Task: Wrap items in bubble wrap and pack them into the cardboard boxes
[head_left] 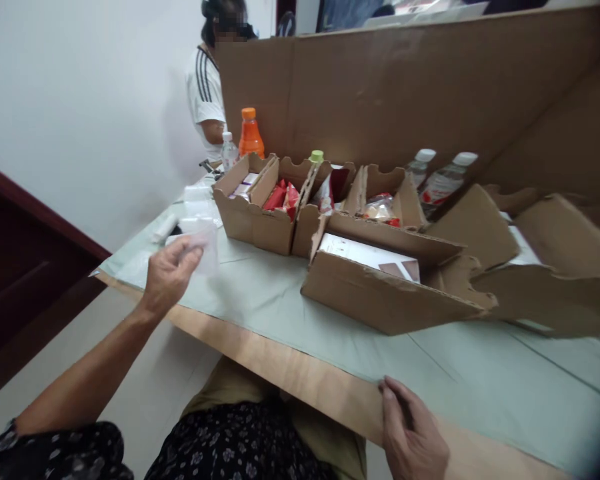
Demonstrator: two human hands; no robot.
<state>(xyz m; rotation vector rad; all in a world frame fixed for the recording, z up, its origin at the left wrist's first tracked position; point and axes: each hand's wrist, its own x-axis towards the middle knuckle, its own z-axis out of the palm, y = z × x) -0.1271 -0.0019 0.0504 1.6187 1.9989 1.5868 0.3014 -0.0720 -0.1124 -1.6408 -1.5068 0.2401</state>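
Left hand [169, 275]: fingers clamped on translucent plastic sheet [209, 252], over surface [265, 293], left of open cardboard boxes [257, 225]. White roll [165, 228] beyond hand. Right hand [414, 430] at surface's front edge, fingers curled; cannot tell whether gripping.

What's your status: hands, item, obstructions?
Left hand pinching translucent plastic. Right hand at table edge, grip unclear. Possible obstruction: open cardboard box ahead of right hand.

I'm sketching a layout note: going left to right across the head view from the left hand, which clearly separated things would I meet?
Left hand holding a translucent plastic piece, small clear bottle, orange bottle, red packets, green cap, right hand.
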